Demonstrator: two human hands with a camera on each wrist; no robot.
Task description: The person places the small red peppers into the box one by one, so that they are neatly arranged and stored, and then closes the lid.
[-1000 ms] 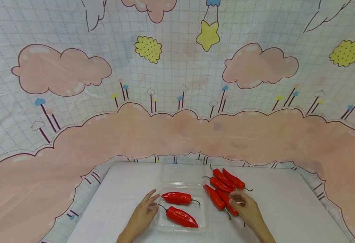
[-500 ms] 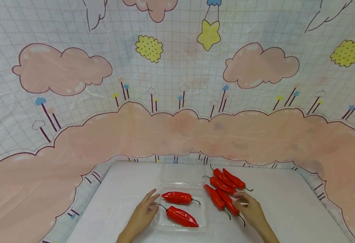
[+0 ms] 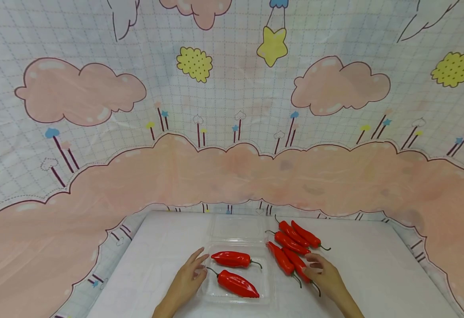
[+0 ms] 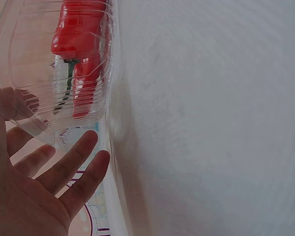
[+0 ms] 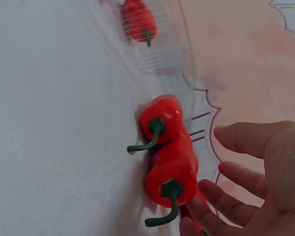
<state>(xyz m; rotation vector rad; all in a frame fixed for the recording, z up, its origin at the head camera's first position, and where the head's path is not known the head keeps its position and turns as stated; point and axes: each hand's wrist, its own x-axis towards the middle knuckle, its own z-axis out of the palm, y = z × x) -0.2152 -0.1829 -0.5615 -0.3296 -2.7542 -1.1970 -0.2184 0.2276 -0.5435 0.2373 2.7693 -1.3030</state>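
Note:
In the head view, my left hand (image 3: 186, 280) is at the left side of a clear plastic box (image 3: 269, 282), its fingers loosely spread and gripping nothing. Two red chili peppers lie inside: an upper pepper (image 3: 230, 259) and a lower pepper (image 3: 237, 283). My right hand (image 3: 327, 277) is at the right side of a pile of red peppers, nearest to the front right pepper (image 3: 296, 261). In the right wrist view, this hand's fingers (image 5: 231, 201) are relaxed and apart beside a pepper (image 5: 172, 174) with a green stem. Whether a fingertip touches it, I cannot tell.
The box's clear lid (image 3: 237, 228) lies folded back behind it. Several more peppers lie in the pile, including a back right pepper (image 3: 305, 234). A white tabletop (image 3: 375, 265) extends to both sides, with a cartoon-printed cloth (image 3: 232, 172) hanging behind.
The right hand's fingers have drawn slightly rightward off the front right pepper, then edged back toward it a little. The left hand and the peppers stay in place.

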